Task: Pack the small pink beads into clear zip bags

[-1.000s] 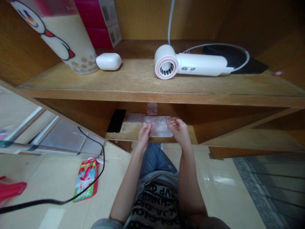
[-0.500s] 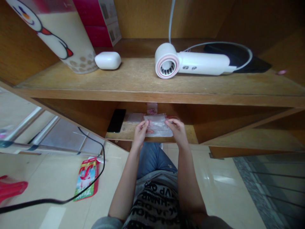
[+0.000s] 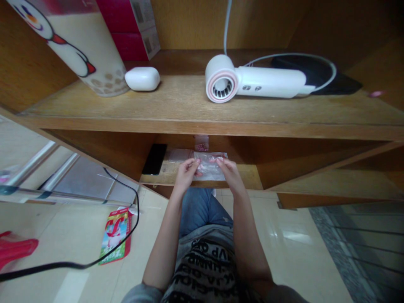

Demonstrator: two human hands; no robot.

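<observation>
A clear plastic bag (image 3: 210,171) is stretched between my two hands just above the lower shelf (image 3: 249,176). My left hand (image 3: 187,170) pinches its left edge between thumb and fingers. On the other side, my right hand (image 3: 229,171) is closed on the bag's upper right part. Whether the bag holds anything I cannot tell. Behind it stands a small clear packet of pink beads (image 3: 201,144) against the back of the shelf. Another flat clear bag (image 3: 179,155) lies to the left, beside a black phone (image 3: 154,159).
On the upper shelf stand a large bubble tea cup (image 3: 82,50), a white earbud case (image 3: 142,79), magenta boxes (image 3: 129,31) and a white hair dryer (image 3: 252,81) with its cord. A black cable (image 3: 126,242) hangs at left above a colourful package (image 3: 115,235) on the floor.
My right hand has shifted slightly left and down along the bag, and my hands are a little closer together. The bag's upper edge has changed shape.
</observation>
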